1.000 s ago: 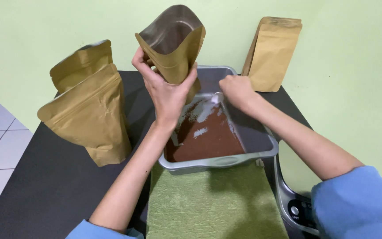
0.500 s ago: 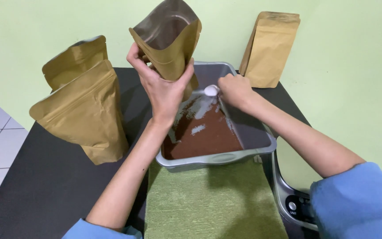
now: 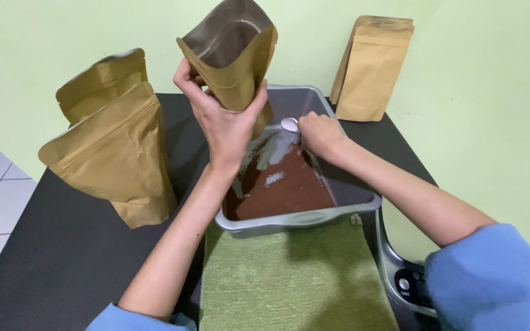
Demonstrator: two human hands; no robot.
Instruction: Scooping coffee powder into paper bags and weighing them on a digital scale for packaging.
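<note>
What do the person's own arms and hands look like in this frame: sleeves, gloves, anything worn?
Both hands are bare: no gloves, and no rings or watch that I can see. The left hand and right hand lead into bare forearms. Blue sleeves are pushed up near the elbows; the right sleeve shows as a broad fold of plain blue cloth, the left sleeve only as a sliver at the bottom edge.

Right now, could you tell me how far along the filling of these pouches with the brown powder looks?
Done, seemingly: two bulging pouches stand at the left. In hand: the left hand holds an open pouch above the grey tub, its inside looking empty; the right hand holds a spoon over the brown powder. Left: much powder, and flat pouches against the wall.
</note>
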